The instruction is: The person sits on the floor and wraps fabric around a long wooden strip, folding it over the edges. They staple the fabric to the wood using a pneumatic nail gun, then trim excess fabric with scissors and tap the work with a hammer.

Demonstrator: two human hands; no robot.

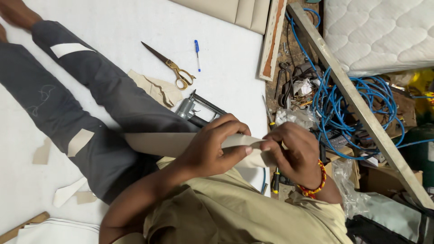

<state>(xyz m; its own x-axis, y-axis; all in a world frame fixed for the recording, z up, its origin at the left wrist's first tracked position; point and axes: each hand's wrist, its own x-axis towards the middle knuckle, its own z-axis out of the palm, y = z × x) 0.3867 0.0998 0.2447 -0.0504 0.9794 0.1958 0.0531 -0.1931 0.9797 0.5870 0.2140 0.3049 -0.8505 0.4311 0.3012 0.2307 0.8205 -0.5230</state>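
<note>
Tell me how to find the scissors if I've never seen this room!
Look at the big white padded surface the person sits on. Just past their grey trouser leg, left of a blue pen, lie the scissors. Only they have shiny gold handles and long dark blades.

- The beige strip [181, 142] is looking like smooth, matt faux leather.
- The scissors [174, 68] are showing glossy brass-coloured metal handles.
- The hose [352, 97] is gleaming blue plastic.
</note>
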